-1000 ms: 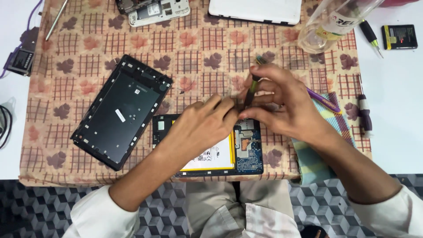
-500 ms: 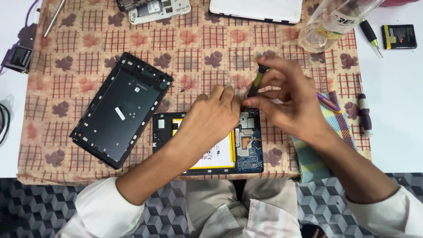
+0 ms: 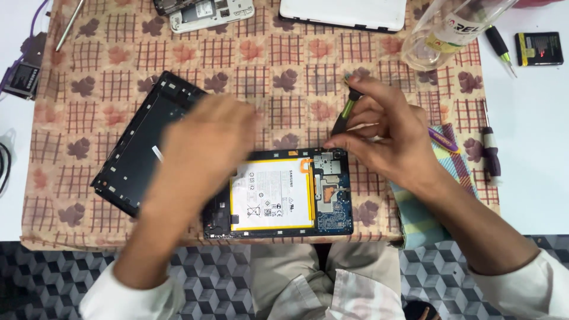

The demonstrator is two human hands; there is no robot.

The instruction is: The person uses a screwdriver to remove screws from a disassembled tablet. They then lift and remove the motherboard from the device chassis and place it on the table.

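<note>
An opened tablet lies on the patterned cloth near its front edge, showing a white battery and a blue circuit board. My right hand pinches a small screwdriver with a green and black shaft, its tip at the tablet's top right corner. My left hand is blurred by motion, hovering over the tablet's left end and the detached black back cover. Whether it holds anything is not visible.
A dismantled phone and a white tablet lie at the far edge. A clear plastic bottle, two screwdrivers and a black battery lie right. A striped cloth sits under my right wrist.
My left hand has lifted off the tablet and swung left toward the back cover, uncovering the battery. My right hand stays at the tablet's top right corner with the screwdriver.
</note>
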